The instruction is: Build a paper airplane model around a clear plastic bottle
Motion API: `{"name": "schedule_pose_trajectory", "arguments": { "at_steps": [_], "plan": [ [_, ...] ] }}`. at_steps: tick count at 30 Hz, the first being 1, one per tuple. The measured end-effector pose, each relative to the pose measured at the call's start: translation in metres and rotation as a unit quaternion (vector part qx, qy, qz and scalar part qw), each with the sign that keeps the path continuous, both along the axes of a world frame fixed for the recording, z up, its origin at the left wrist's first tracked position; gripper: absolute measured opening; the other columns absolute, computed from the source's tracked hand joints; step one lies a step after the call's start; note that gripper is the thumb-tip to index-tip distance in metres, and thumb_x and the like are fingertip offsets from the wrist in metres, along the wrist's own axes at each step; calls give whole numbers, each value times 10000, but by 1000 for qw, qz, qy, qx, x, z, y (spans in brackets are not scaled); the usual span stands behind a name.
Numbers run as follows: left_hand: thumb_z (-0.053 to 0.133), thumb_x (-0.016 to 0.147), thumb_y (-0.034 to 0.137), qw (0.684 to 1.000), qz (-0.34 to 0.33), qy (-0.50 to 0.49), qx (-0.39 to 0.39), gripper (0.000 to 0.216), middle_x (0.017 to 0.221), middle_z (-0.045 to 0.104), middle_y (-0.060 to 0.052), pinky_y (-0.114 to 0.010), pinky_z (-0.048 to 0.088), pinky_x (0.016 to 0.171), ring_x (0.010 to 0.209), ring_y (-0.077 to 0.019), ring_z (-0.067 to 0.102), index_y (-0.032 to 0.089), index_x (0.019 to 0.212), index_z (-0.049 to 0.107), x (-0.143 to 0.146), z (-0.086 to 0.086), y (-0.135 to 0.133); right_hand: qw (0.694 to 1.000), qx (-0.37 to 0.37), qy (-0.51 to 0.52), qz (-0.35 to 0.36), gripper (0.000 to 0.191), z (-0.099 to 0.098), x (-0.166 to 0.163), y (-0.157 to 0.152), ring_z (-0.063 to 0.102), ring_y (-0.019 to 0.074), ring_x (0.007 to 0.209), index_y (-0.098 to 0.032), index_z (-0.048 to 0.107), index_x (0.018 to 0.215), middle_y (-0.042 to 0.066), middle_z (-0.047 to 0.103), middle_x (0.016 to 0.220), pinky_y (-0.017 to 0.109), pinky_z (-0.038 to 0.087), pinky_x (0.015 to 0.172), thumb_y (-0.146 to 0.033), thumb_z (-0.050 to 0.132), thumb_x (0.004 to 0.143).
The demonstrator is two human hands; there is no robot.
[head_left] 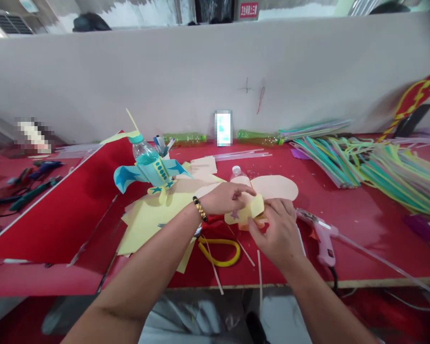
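Observation:
My left hand [226, 198], with a beaded bracelet at the wrist, lies over a plastic bottle [237, 175] wrapped in peach paper and seems to grip it. My right hand [275, 232] pinches a yellow paper piece [253, 209] against the bottle's lower part. A rounded peach paper shape [275, 187] sticks out to the right of the bottle. Loose yellow paper sheets [154, 222] lie beneath my left forearm. To the left stands a bottle rocket [151, 167] with blue wings and yellow trim, apart from both hands.
Yellow-handled scissors [218, 251] lie below my hands, and a pink hot glue gun [320, 234] lies to the right. Bundled striped straws [404, 179] fill the right of the red table [361, 248]. Dark-handled tools [32, 188] lie at the left, beyond a red board [57, 210].

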State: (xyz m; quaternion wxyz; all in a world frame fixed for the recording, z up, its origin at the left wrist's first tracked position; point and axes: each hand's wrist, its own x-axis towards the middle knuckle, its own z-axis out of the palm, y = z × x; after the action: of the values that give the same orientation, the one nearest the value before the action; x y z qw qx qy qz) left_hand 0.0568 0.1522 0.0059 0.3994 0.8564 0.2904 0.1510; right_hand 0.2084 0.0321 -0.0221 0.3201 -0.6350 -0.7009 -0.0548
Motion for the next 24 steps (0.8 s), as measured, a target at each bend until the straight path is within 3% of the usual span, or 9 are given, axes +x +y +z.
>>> {"name": "schedule_pose_trajectory", "arguments": {
  "at_steps": [5, 10, 16, 24],
  "plan": [
    [580, 709, 175, 993, -96, -40, -64, 284, 577, 481, 63, -212, 354, 558, 549, -87, 432, 181, 972, 687, 5, 0, 16, 999, 11, -44, -12, 94, -3, -2, 2, 472, 295, 941, -176, 574, 815, 113, 594, 925, 462, 387, 836, -264, 575, 783],
    [588, 741, 216, 985, -133, -52, -93, 125, 602, 470, 50, -222, 322, 557, 559, -88, 413, 159, 832, 652, 7, -9, 25, 998, 25, -63, -17, 88, -4, -6, 3, 483, 270, 894, -197, 535, 734, 88, 592, 866, 437, 389, 807, -257, 585, 776],
    [565, 765, 227, 980, -182, -58, -55, 147, 594, 417, 53, -234, 304, 566, 564, -85, 390, 158, 653, 502, 12, -21, 34, 995, 44, -84, -30, 171, -9, -6, 4, 487, 251, 850, -207, 484, 631, 65, 578, 799, 405, 385, 774, -239, 597, 755],
    [559, 764, 228, 978, -197, -58, -23, 149, 685, 438, 33, -234, 344, 624, 655, -104, 410, 165, 662, 470, 13, -25, 37, 993, 45, -99, -39, 170, -13, -4, 5, 477, 238, 830, -203, 489, 629, 67, 591, 805, 389, 390, 759, -246, 591, 758]
  ]
}}
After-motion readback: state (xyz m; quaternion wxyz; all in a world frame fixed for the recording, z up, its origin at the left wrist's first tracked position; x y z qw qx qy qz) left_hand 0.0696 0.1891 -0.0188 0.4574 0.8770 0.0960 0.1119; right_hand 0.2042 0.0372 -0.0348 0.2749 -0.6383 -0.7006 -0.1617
